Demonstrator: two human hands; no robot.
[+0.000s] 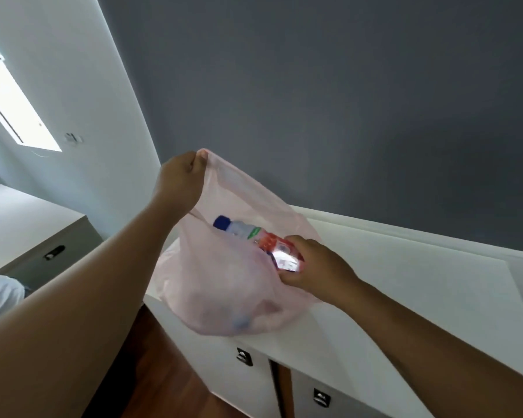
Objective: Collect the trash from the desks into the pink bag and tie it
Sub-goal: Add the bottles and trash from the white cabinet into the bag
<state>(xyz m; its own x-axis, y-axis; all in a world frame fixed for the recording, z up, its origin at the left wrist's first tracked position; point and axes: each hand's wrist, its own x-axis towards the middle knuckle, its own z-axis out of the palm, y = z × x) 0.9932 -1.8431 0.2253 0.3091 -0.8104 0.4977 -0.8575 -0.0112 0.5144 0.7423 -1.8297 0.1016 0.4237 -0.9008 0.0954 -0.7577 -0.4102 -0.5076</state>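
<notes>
the thin, translucent pink plastic bag [224, 285] hangs open over the near corner of the white surface [420, 285], its rounded bottom resting on or just above the front edge; contact there is hard to judge. the left hand [180, 181] is raised above the bag with its fingers [202, 155] pinched closed on the upper rim, pulling that side of the mouth up against the grey wall [344, 101]. the rim slopes down from that high point toward the right.

a clear plastic bottle with a blue cap and a red-and-green label [254, 238] lies across the bag's mouth. its long axis runs diagonally, the cap end pointing up and to the left, toward the left wrist, and the base end pointing down and to the right. the capped half shows inside the opening, behind the near wall of the bag. the right hand [311, 262] grips the base end, fingers curled closed around the bottle at the lower right edge of the mouth, with bright glare on the plastic just beside the thumb.

through the pink film, pale blurred shapes sit in the bottom of the bag, one with a bluish patch; what they are cannot be told.

below the surface are white drawer fronts with dark recessed handles [244, 356], and dark wooden floor [163, 384] shows to the left. a second pale cabinet [58, 242] stands well apart at the left, under a bright window [18, 110].
</notes>
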